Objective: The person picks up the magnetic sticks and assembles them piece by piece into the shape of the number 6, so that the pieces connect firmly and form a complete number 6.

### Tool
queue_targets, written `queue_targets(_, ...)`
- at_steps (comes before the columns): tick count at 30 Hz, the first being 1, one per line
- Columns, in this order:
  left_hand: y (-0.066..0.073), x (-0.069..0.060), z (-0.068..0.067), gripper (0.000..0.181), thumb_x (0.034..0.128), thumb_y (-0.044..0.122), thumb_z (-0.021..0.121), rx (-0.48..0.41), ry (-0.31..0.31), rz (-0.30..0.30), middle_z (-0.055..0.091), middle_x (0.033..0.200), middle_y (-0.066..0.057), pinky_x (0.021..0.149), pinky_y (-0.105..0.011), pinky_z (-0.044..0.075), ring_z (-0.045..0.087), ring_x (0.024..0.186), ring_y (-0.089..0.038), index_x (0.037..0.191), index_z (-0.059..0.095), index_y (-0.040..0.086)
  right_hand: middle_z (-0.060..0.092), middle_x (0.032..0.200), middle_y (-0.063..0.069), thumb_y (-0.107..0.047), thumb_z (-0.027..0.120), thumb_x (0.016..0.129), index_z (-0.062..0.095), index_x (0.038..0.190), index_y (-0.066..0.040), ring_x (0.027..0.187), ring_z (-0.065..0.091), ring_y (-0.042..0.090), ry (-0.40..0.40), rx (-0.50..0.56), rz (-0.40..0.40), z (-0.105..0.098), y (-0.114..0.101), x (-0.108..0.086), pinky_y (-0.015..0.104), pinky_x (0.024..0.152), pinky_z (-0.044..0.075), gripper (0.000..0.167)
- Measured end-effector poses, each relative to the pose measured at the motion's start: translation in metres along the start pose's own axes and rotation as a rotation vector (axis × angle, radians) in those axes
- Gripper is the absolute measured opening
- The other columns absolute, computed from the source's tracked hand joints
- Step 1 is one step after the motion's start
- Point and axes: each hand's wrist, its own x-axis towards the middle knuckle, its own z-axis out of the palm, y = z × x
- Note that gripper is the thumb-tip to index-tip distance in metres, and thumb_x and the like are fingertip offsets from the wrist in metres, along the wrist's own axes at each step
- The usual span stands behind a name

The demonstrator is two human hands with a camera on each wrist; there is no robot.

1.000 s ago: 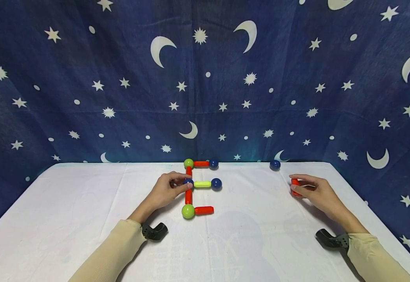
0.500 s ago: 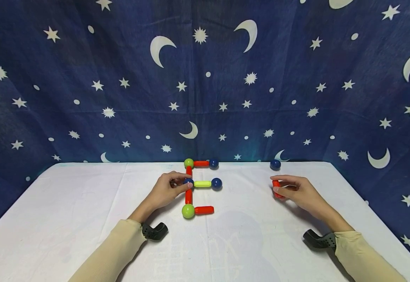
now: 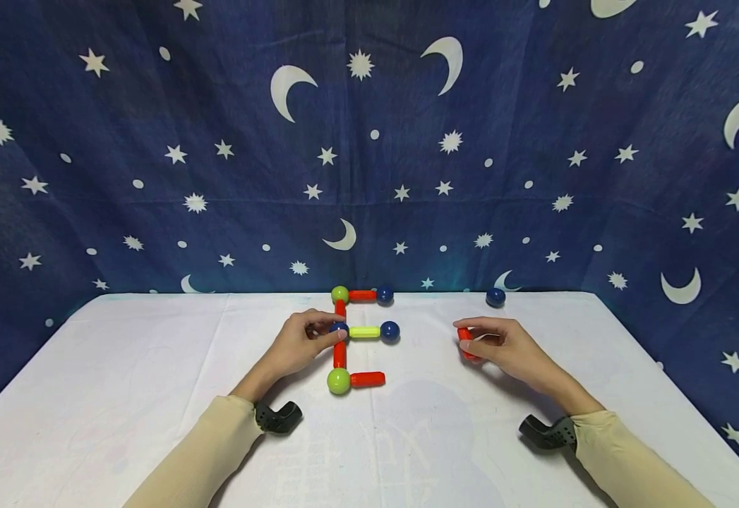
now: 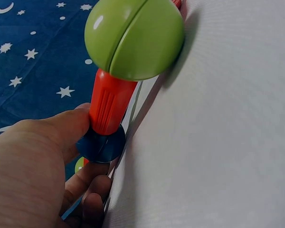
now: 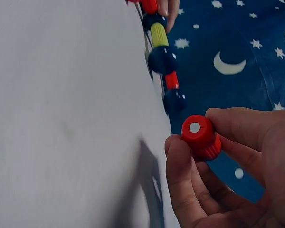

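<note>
An E-shaped build of toy rods and balls lies on the white cloth. My left hand (image 3: 299,343) pinches its middle-left dark blue ball (image 4: 102,146) between thumb and fingers. Red rods join that ball to an upper green ball (image 3: 340,294) and a lower green ball (image 3: 339,381). From it a yellow-green rod (image 3: 365,331) runs right to another blue ball (image 3: 390,331). The top arm is a red rod ending in a blue ball (image 3: 385,295); the bottom red rod (image 3: 368,379) has a bare right end. Apart on the right, my right hand (image 3: 505,346) pinches a short red rod (image 5: 199,135), its pale round end showing.
A loose blue ball (image 3: 495,297) sits near the back edge of the white-covered table (image 3: 153,367), beyond the right hand. Behind the table hangs a dark blue curtain (image 3: 401,169) with moons and stars. Each wrist carries a black camera mount (image 3: 278,418).
My right hand has travelled left across the table with the red rod, coming closer to the build. The left hand and the build have kept their place.
</note>
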Motion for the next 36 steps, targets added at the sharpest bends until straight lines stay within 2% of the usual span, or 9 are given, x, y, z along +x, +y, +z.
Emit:
queue_targets(7, 0.000, 0.000, 0.000, 0.030, 0.0912, 0.021, 0.078, -0.002, -0.002, -0.013, 0.066, 0.097, -0.003, 0.071, -0.029, 0.049, 0.056, 0.082, -0.019, 0.117, 0.076, 0.007, 0.070, 0.111, 0.017, -0.011, 0.075, 0.091, 0.066, 0.130, 0.002, 0.082, 0.069, 0.017, -0.026, 0.022, -0.040, 0.019, -0.009, 0.010, 0.028, 0.071, 0.055, 0.041)
queue_targets(11, 0.001, 0.000, 0.000, 0.030, 0.0911, 0.021, 0.078, -0.003, -0.002, -0.016, 0.066, 0.097, -0.004, 0.069, -0.029, 0.048, 0.056, 0.083, -0.019, 0.117, 0.076, 0.007, 0.070, 0.106, 0.017, -0.009, 0.076, 0.090, 0.066, 0.129, 0.003, 0.079, 0.069, 0.017, -0.054, 0.044, -0.057, 0.030, -0.014, 0.016, 0.029, 0.070, 0.056, 0.041)
queue_targets(23, 0.001, 0.000, -0.001, 0.030, 0.0913, 0.020, 0.078, -0.006, -0.006, -0.020, 0.066, 0.097, -0.004, 0.068, -0.029, 0.048, 0.057, 0.083, -0.019, 0.118, 0.075, 0.007, 0.067, 0.100, 0.013, -0.009, 0.074, 0.093, 0.067, 0.130, -0.002, 0.076, 0.068, 0.024, -0.152, 0.069, -0.045, 0.058, -0.026, 0.027, 0.032, 0.070, 0.057, 0.039)
queue_targets(36, 0.002, 0.000, -0.001, 0.030, 0.0911, 0.020, 0.078, -0.012, -0.009, -0.022, 0.066, 0.098, -0.004, 0.067, -0.028, 0.049, 0.057, 0.083, -0.020, 0.118, 0.075, 0.006, 0.069, 0.096, 0.010, -0.008, 0.071, 0.094, 0.069, 0.129, -0.006, 0.074, 0.066, 0.023, -0.195, 0.060, -0.030, 0.077, -0.030, 0.036, 0.030, 0.071, 0.056, 0.035)
